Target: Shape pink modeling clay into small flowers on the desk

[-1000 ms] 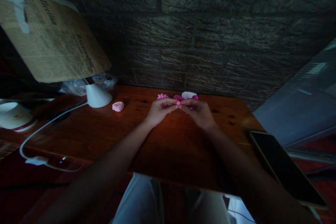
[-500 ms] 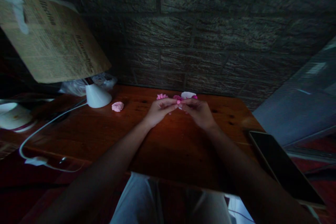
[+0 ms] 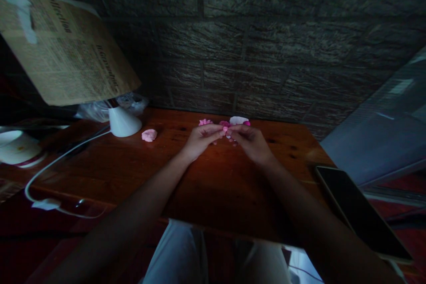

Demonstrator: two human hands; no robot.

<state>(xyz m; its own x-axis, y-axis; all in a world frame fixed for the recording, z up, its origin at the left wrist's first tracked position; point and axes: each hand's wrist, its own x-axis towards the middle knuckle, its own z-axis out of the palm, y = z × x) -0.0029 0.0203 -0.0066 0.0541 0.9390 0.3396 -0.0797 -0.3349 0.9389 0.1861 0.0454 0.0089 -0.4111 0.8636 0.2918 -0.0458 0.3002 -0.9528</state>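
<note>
Above the middle of the wooden table, my left hand (image 3: 201, 140) and my right hand (image 3: 251, 140) meet at their fingertips. Between them they pinch a small pink piece (image 3: 225, 129) that looks like soft clay. Just behind the fingers lie a pink ruffled lump (image 3: 205, 122), a darker pink piece (image 3: 224, 123) and a white piece (image 3: 238, 120) with a bright magenta bit (image 3: 246, 123) at its right. My hands partly hide these. Farther left, a pale pink crumpled lump (image 3: 149, 135) rests by itself on the table.
A lamp with a newspaper-print shade (image 3: 76, 53) and white base (image 3: 124, 122) stands at the left, its white cord (image 3: 56, 162) running over the table edge. A white cup (image 3: 18, 147) is at far left. A dark phone or tablet (image 3: 362, 213) lies at right. A brick wall (image 3: 259, 49) rises behind.
The pink piece between my fingertips has shifted very slightly left and looks a little turned. Both hands stay in nearly the same place.
</note>
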